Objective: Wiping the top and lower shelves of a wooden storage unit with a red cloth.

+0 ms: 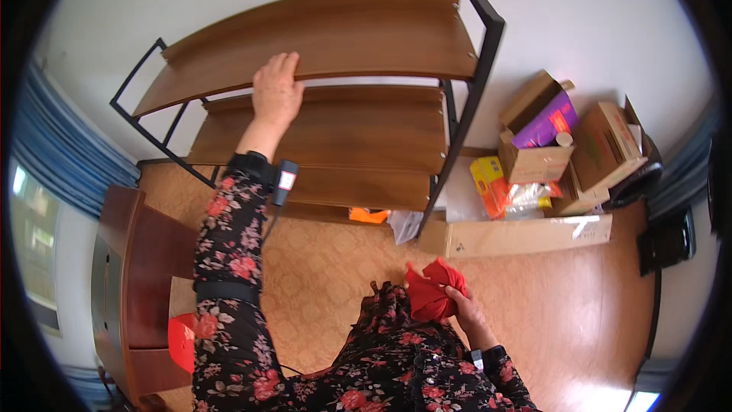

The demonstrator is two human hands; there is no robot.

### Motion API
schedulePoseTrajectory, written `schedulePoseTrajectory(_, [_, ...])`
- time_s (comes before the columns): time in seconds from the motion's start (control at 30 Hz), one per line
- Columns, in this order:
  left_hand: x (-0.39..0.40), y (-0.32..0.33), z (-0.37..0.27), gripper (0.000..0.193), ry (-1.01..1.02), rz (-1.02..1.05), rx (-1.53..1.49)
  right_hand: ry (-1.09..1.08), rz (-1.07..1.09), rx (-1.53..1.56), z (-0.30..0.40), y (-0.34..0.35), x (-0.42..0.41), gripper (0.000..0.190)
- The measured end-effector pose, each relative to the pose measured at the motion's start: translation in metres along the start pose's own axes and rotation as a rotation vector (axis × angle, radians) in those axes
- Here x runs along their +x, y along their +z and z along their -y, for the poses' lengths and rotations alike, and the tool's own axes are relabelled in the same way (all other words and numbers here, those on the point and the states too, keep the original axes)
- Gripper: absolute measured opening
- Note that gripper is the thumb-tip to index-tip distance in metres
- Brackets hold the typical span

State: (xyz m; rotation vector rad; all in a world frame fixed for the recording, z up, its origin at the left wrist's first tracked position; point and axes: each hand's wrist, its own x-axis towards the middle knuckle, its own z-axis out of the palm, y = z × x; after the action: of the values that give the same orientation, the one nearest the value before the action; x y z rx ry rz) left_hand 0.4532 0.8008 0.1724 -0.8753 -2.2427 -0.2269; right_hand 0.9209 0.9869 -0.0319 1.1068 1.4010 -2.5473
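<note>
My left hand (278, 88) rests on the front edge of the top wooden shelf board of a black metal-framed shelving unit (343, 34), its fingers lying over the board's surface. Low at my right side, in front of my body, my right hand (466, 312) grips a crumpled red cloth (436, 292). Below the top board, further brown boards (366, 126) are fixed in the same frame. Nothing stands on the top board. Near the floor, an orange item (369, 216) and a translucent plastic bag (406, 225) lie by the lowest board.
Right of the shelving, opened cardboard boxes (537, 163) hold purple packaging, with a long flat carton (526, 238) before them. A reddish-brown wooden desk (157, 263) and a red object (181, 343) stand on the left. A black device (666, 240) is at the far right.
</note>
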Motion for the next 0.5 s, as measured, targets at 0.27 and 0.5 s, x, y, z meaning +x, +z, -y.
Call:
schedulePoseTrajectory(0.27, [-0.017,0.002,-0.011,0.059,-0.061,-0.013,-0.042,-0.67,0.331,-0.26,0.184,0.114,0.019,0.049])
schedulePoseTrajectory(0.5, [-0.019,-0.012,-0.018,0.058,-0.169,-0.05,-0.122,-1.537,-0.115,-0.91,0.327,0.191,0.015,0.031])
